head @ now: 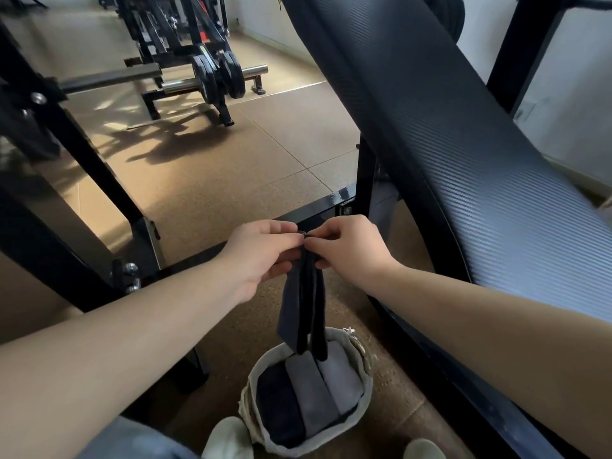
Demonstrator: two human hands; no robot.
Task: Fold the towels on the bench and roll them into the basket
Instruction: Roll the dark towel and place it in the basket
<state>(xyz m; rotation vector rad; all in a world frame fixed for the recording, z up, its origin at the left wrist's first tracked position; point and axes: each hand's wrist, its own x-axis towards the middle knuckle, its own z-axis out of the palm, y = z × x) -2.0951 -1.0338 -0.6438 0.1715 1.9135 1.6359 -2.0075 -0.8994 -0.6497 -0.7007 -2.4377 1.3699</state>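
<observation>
Two hands, left hand [261,256] and right hand [351,250], pinch dark towel [303,306] top edge; it hangs over basket [365,379] at 6 o'clock holding three rolled towels [311,397]; bench [447,134] at 2 o'clock.

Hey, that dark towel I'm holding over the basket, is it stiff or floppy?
Likely floppy: the dark towel hangs limp in long folds from the left hand and right hand. Probably light, since a fingertip pinch carries it.

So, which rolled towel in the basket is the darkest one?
The navy towel at the left of the basket; the middle towel is mid grey and the right towel pale grey.
</observation>
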